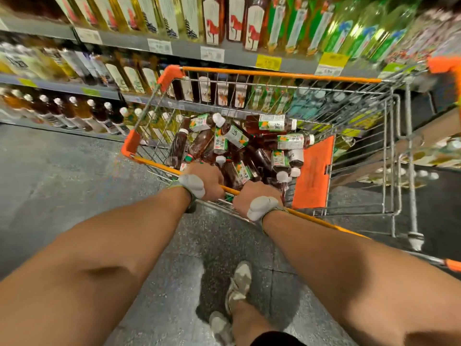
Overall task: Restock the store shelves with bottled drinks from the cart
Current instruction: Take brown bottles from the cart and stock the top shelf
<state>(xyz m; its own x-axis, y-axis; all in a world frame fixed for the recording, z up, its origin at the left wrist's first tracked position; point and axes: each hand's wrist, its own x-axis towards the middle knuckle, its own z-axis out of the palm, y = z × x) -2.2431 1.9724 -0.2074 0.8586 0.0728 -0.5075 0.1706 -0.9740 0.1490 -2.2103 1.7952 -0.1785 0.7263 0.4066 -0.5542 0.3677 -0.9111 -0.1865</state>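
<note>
Both hands, left hand (pixel 208 179) and right hand (pixel 254 198), grip the orange rail of a wire cart (pixel 389 136). Bottles (pixel 232 143) (dark tea, green-and-white labels) lie heaped inside. Stocked shelves (pixel 189 49) stand just beyond the cart.

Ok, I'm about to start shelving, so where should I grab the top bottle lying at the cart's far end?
Probably grip the bottle around its labelled middle, from above: it lies flat atop the pile, cap pointing right, nothing over it.
</note>
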